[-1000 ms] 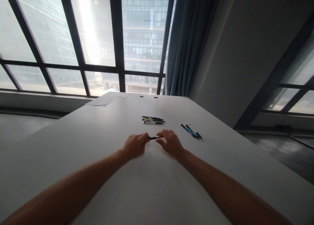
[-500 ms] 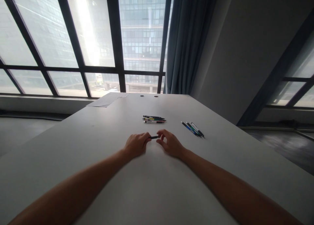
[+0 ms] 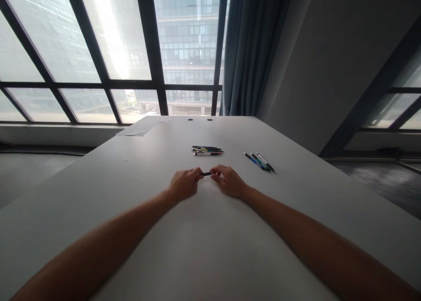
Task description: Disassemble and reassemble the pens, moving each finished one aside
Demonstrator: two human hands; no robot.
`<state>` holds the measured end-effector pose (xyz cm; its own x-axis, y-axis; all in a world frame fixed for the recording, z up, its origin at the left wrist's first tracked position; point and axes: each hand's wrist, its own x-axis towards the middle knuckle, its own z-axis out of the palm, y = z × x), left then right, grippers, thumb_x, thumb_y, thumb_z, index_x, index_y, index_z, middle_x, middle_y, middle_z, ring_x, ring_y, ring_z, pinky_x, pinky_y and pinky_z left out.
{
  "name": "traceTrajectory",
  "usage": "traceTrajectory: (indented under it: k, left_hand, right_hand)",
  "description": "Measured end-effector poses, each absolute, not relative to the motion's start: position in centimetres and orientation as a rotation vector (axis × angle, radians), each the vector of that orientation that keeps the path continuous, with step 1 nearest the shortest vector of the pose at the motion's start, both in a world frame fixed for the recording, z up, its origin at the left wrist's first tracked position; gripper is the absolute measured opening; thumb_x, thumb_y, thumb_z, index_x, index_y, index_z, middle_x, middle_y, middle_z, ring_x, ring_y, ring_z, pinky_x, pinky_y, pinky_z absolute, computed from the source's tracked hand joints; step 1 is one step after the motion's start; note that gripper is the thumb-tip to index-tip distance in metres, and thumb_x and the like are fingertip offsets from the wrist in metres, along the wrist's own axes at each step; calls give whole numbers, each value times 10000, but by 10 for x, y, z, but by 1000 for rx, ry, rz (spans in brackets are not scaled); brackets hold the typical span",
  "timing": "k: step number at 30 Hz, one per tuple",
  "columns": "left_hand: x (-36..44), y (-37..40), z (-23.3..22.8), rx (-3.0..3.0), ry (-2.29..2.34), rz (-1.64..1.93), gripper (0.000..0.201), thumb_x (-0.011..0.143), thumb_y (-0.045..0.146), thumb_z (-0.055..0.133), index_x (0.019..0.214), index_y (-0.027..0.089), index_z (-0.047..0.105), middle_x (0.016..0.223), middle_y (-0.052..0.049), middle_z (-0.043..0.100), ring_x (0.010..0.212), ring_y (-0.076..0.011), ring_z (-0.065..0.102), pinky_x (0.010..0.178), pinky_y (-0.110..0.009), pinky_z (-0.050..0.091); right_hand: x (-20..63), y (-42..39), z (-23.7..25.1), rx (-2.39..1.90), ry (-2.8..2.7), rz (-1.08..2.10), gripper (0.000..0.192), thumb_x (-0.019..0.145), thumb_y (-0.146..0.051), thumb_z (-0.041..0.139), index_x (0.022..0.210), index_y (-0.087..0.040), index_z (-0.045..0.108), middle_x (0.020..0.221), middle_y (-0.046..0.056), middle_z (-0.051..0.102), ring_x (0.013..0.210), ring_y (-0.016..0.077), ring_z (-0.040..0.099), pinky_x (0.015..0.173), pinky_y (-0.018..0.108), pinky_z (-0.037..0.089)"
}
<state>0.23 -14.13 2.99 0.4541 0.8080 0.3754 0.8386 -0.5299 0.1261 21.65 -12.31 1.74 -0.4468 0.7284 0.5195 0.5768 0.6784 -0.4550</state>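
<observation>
At the middle of the white bench (image 3: 131, 196), the left hand (image 3: 184, 183) and right hand (image 3: 230, 181) pinch 1 dark pen (image 3: 207, 174) between them, each gripping an end. Just beyond lies a bundle of pens (image 3: 207, 150); to the right, 3 loose pens (image 3: 259, 161). Papers (image 3: 140, 128) sit far left.
</observation>
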Motion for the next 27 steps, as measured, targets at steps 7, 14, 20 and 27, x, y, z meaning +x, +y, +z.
traceTrajectory:
  k: [7,14,20,27]
  left_hand:
    - [3,-141,29,-2613,-1517,-594,271,956,346,366,1061,238,592,938,-48,721,771,-199,672,671,-286,464]
    - [3,-142,30,-2613,-1491,-570,281,960,357,360,1059,234,592,947,-48,725,776,-212,677,653,-291,452]
    - [4,-143,30,-2607,-1540,-556,272,959,354,374,1064,237,596,956,-47,727,791,-205,679,664,-278,451]
    - [2,-143,30,-2619,-1555,-582,270,955,344,375,1062,235,599,957,-48,728,783,-203,679,662,-276,458]
  right_hand:
    - [217,-121,18,-1010,-2102,370,161,871,-264,569,987,-169,628,914,51,663,765,150,593,745,283,454]
    - [218,-121,18,-970,-2068,332,93,852,-211,573,843,-165,653,814,42,654,732,150,583,728,282,451]
    - [218,-124,20,-964,-2010,353,49,786,-176,609,826,-172,635,804,24,646,709,139,575,715,276,464]
    - [225,-120,20,-1001,-1973,331,47,749,-168,610,787,-171,637,789,28,636,682,135,565,679,271,461]
